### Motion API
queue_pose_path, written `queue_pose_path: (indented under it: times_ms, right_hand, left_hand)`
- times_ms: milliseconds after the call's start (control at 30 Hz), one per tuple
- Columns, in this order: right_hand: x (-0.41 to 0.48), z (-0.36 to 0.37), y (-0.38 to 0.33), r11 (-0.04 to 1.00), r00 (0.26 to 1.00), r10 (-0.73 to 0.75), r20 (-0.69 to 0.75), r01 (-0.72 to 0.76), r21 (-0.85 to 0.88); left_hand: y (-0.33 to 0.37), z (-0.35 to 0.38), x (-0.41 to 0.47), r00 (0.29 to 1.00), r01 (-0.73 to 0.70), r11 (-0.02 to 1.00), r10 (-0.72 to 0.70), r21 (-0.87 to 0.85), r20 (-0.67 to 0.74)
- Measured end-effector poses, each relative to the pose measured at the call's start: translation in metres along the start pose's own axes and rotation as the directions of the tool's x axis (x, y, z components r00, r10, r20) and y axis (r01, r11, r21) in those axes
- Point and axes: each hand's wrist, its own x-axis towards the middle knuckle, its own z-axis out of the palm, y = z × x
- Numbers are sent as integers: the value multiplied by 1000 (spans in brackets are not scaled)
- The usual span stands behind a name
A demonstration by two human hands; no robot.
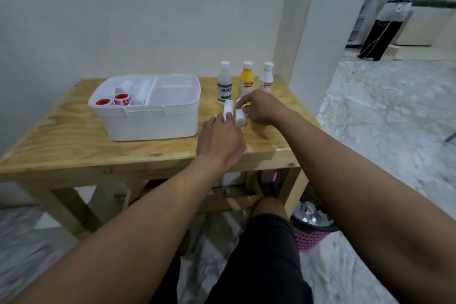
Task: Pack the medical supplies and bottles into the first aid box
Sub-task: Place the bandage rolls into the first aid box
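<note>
The tabletop (61, 135) is bare plywood and carries every item. The first aid box (153, 123), a white open tub, stands just to the left of the fingers. Its left compartment holds red-cored tape rolls (121, 99) and packed bandage rolls (142, 92); its right compartment shows only a white tray.

Three bottles stand upright in a row just beyond the fingers: a green-labelled bottle (224, 86), a yellow bottle (246, 80) and a white bottle (266, 79). All are capped and not yet packed. Judgement: these are rigid plastic, heavier than the rolls if full, and smooth-sided, so each is best taken round the body below the shoulder.

Two items are under the fingers. The first bandage roll (227, 106) and the second bandage roll (239, 117) lie side by side on the tabletop, near or touching each other; blur prevents a finding on contact. Judgement: both are light, soft and compressible, not fragile and unlikely to slip. A light pinch across the middle should carry them, though a round roll may wander if released on its side.

The left hand (219, 142) reaches forward, and its fingers (219, 122) close on either side of the near end of the first bandage roll, gripping it. The right hand (262, 108) arches from the right, and its fingers (246, 99) curl down over the far end of the second bandage roll in what reads as a pinch. The thumb is hidden.
</note>
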Motion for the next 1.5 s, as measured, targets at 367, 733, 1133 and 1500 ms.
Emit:
queue_pose_path:
  times_ms: [367,733,1133,1500]
  right_hand:
    - [-12,-13,11,991,992,121,34,-119,-58]
    - [-42,-40,11,984,983,178,-37,-177,26]
    - [-61,-96,-29,934,968,208,-141,-154,322]
    - [-58,-109,-95,849,992,115,-42,-76,523]
  left_hand:
    - [15,-5,17,990,137,986,-134,100,-39]
    - [30,-24,18,963,256,960,-263,-112,-52]
    - [40,-92,24,913,381,788,-404,-484,61]
    - [-5,-169,31,921,343,648,-373,-680,109]
